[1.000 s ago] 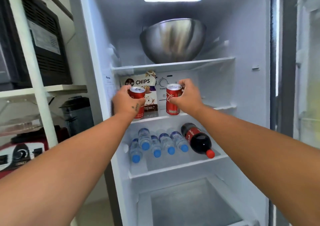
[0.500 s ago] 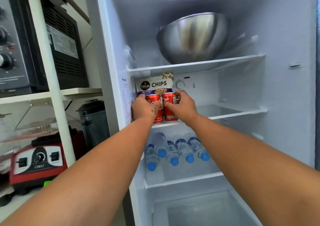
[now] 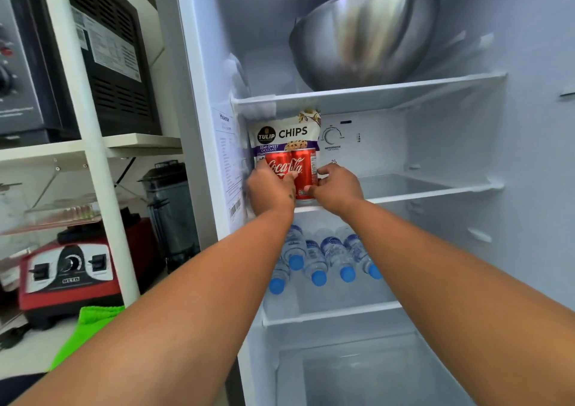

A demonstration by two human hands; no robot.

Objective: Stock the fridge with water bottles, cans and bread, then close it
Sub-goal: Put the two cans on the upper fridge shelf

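Reaching far into the fridge (image 3: 529,156) with both arms out straight. Gripping the left can (image 3: 278,166) with the left hand (image 3: 270,192), fingers curled round its low part. Pinching the right can (image 3: 305,170) low down with the right hand (image 3: 337,190). Standing side by side, touching, on the middle shelf (image 3: 435,192), far left, just in front of the chips bag (image 3: 286,134). Lying below: water bottles (image 3: 326,253).

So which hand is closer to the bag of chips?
Left. The left hand grips the left can directly in front of the chips bag; the right hand holds the right can, just past the bag's right edge.
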